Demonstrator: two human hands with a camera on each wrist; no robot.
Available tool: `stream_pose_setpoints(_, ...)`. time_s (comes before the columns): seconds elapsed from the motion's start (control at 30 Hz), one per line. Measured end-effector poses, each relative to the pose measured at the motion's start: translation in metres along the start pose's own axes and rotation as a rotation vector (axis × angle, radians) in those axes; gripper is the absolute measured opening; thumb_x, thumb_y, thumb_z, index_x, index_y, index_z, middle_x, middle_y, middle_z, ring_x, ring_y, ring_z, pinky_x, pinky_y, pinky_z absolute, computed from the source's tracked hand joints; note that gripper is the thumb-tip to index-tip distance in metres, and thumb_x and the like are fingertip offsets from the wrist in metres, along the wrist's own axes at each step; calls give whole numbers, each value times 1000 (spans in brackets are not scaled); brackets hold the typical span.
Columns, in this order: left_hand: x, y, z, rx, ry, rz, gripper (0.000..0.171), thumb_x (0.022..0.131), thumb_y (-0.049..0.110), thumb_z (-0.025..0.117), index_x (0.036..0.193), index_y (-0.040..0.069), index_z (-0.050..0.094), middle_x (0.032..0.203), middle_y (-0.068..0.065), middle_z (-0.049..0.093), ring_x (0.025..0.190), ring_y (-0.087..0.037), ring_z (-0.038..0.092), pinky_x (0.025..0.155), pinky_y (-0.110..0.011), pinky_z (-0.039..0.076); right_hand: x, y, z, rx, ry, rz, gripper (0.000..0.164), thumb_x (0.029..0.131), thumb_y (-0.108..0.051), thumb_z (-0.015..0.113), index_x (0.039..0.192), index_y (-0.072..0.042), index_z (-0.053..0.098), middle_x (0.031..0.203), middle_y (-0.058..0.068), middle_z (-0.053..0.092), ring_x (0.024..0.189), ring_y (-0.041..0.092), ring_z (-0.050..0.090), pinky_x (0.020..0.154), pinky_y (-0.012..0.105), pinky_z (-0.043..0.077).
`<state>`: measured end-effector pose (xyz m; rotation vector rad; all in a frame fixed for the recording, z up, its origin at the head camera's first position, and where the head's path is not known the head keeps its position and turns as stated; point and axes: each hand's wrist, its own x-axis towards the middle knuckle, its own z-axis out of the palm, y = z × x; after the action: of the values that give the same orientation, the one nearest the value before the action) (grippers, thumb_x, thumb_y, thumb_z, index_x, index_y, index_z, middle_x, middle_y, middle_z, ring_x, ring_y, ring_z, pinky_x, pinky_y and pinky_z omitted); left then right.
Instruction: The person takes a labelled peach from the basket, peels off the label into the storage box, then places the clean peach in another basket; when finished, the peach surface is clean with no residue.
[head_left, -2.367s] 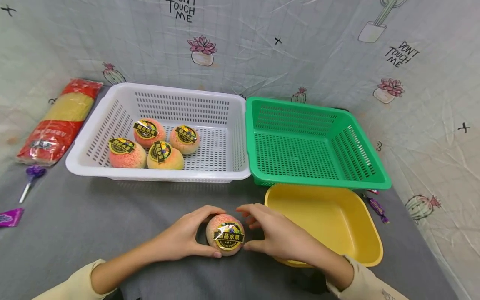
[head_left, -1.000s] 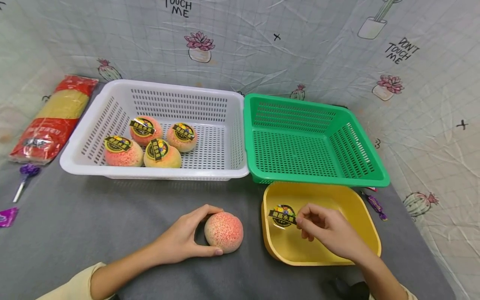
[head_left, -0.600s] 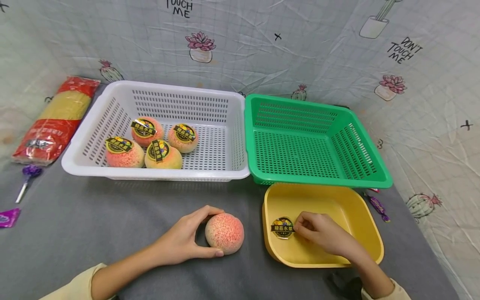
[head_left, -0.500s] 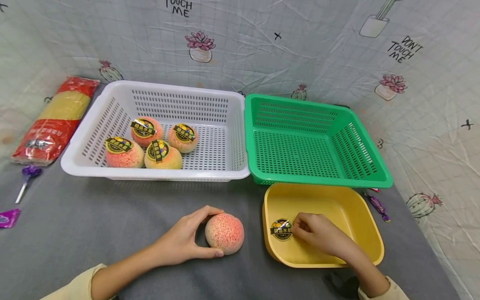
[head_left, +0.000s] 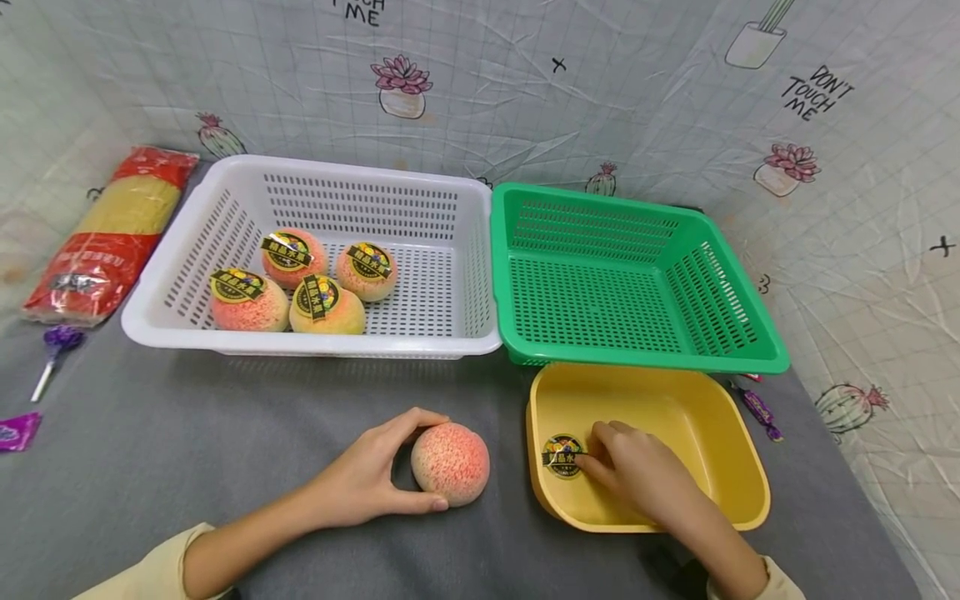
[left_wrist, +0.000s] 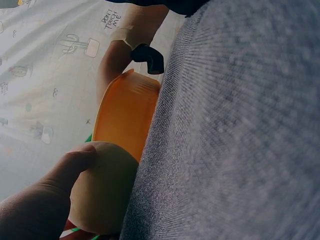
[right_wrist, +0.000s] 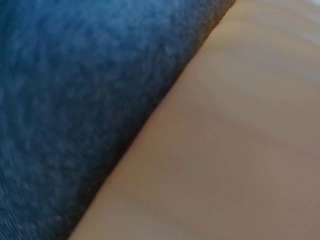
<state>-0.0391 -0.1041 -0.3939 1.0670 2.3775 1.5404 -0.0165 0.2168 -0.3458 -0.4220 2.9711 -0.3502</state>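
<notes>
My left hand (head_left: 378, 471) grips a pink and cream peach (head_left: 451, 464) on the grey cloth, thumb on its near side and fingers behind it. In the left wrist view the thumb lies along the pale side of that peach (left_wrist: 104, 192). Inside the yellow basin (head_left: 720, 417), my right hand (head_left: 637, 467) holds its thumb straight over the right end of a round black and gold sticker (head_left: 561, 446). The other fingers are bent, apart from the thumb. The sticker lies at the basin's left side. Only blurred skin and dark cloth show in the right wrist view.
A white basket (head_left: 420, 346) holds several stickered peaches (head_left: 327, 307). Beside it, a green basket (head_left: 645, 362) stands just behind the basin. A red and yellow packet (head_left: 112, 237), a lollipop (head_left: 54, 354) and a purple wrapper (head_left: 17, 433) lie at left; another purple-wrapped sweet (head_left: 757, 410) lies at right.
My right hand has taken the sticker off the peach and carried it right into the basin; its thumb and fingers have since come apart. My left hand has kept hold of the peach.
</notes>
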Motion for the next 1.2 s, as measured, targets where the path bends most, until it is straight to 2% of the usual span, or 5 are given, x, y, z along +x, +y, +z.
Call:
stream_pose_setpoints(0.27, -1, 2, -1, 30, -12, -7, 66, 75, 44, 79, 127, 18, 48, 118, 9, 56, 103, -9, 56, 86, -32, 48, -1, -8, -8, 164, 254, -49, 18, 81, -14, 76, 80, -16, 58, 71, -13, 50, 62, 3, 49, 55, 23, 44)
stream_pose_setpoints(0.5, 1, 16, -16, 225, -9, 74, 74, 79, 50, 72, 133, 7, 44, 129, 0, 51, 115, -13, 50, 92, -36, 45, -1, -37, -15, 357, 414, -331, 29, 75, -2, 78, 100, -5, 62, 93, -2, 60, 74, 8, 58, 63, 24, 51)
stream_pose_setpoints(0.67, 19, 33, -49, 433, 175, 387, 59, 93, 46, 57, 129, -1, 50, 131, -11, 52, 119, -25, 49, 101, -34, 36, 3, -65, -16, 490, 319, -460, 40, 81, -11, 76, 116, -7, 57, 117, 4, 54, 93, 15, 60, 77, 30, 52)
stream_pose_setpoints(0.77, 32, 35, -70, 533, 305, 471, 49, 98, 39, 49, 121, -3, 56, 124, -15, 56, 114, -31, 51, 101, -38, 35, 8, -80, -12, 489, 261, -510, 48, 81, -16, 78, 122, -8, 54, 124, 6, 50, 106, 17, 55, 85, 31, 49)
stream_pose_setpoints(1.2, 33, 8, -96, 647, 337, 324, 31, 94, 37, 58, 100, 9, 69, 94, -1, 68, 85, -18, 65, 67, -39, 51, 24, -112, 10, 380, -34, -320, 74, 70, -18, 86, 131, -10, 46, 129, 9, 43, 113, 21, 49, 92, 38, 45)
